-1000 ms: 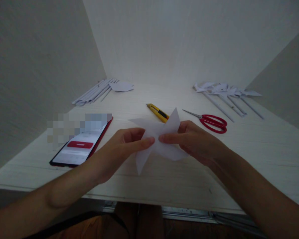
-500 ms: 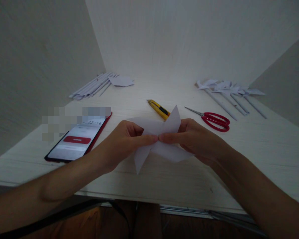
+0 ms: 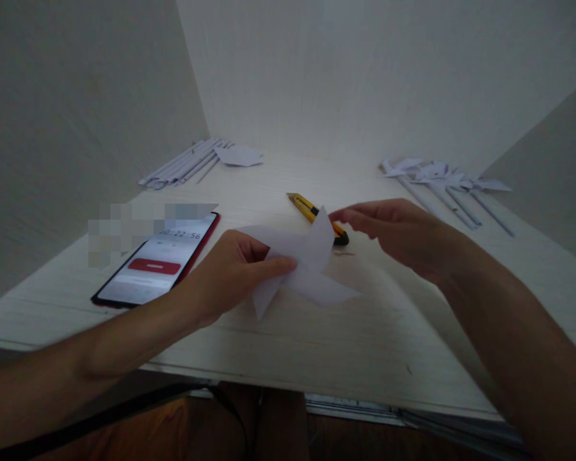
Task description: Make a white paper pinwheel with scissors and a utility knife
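A folded white paper pinwheel (image 3: 307, 282) is pinched at its middle between the thumb and fingers of my left hand (image 3: 242, 262). Its pointed blades spread out above the table. My right hand (image 3: 388, 224) is off the paper, its fingers stretched forward and holding nothing. Those fingertips hover by the upper blade and the yellow utility knife (image 3: 301, 206), which lies partly behind the pinwheel. A small thin brownish stick (image 3: 344, 253) rests just below the knife's dark end.
A phone (image 3: 156, 266) showing a timer lies at left. Rolled paper sticks (image 3: 182, 165) and a flat paper piece (image 3: 240, 155) are at the back left. Several finished pinwheels on sticks (image 3: 436, 171) lie at the back right. The table's front edge (image 3: 249, 383) runs below my hands.
My right hand has let go of the pinwheel and moved up and right, now covering the red scissors. My left hand still holds the paper. The knife's dark end has come into view.
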`<state>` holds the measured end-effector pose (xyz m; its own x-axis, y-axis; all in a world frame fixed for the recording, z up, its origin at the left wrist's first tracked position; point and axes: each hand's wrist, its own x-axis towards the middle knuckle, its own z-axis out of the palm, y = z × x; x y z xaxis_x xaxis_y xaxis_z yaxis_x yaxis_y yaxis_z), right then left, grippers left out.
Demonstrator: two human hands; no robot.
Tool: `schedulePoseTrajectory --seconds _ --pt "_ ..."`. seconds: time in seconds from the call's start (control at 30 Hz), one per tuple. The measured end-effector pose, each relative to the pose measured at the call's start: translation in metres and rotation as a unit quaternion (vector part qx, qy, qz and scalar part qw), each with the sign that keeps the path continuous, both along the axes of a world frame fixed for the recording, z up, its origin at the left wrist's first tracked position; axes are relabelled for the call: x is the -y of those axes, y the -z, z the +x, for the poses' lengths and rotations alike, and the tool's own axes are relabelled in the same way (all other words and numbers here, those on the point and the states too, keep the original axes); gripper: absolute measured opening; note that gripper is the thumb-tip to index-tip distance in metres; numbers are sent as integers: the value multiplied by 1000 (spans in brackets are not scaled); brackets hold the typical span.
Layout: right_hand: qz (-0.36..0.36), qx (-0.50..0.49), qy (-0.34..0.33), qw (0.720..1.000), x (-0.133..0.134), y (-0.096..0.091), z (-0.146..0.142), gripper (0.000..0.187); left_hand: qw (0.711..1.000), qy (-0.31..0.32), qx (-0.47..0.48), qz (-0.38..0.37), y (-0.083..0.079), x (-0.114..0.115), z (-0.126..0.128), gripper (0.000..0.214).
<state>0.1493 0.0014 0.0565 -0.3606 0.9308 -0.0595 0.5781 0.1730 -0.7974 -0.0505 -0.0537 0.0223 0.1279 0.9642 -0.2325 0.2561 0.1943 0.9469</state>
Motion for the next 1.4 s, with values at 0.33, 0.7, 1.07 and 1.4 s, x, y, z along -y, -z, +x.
schedulePoseTrajectory --seconds 0.33,0.7,1.07,1.4 --pt "136 365 -35 920 -77 26 -47 29 998 1 -66 22 9 -10 -1 20" --pt "110 238 -72 962 37 -13 7 22 989 10 -132 72 9 -14 -2 25" --pt "131 241 -102 956 66 17 1 17 987 -2 -131 94 11 -11 0 21" --pt "135 258 -118 949 68 23 1 17 971 19 -211 113 5 -12 3 30"
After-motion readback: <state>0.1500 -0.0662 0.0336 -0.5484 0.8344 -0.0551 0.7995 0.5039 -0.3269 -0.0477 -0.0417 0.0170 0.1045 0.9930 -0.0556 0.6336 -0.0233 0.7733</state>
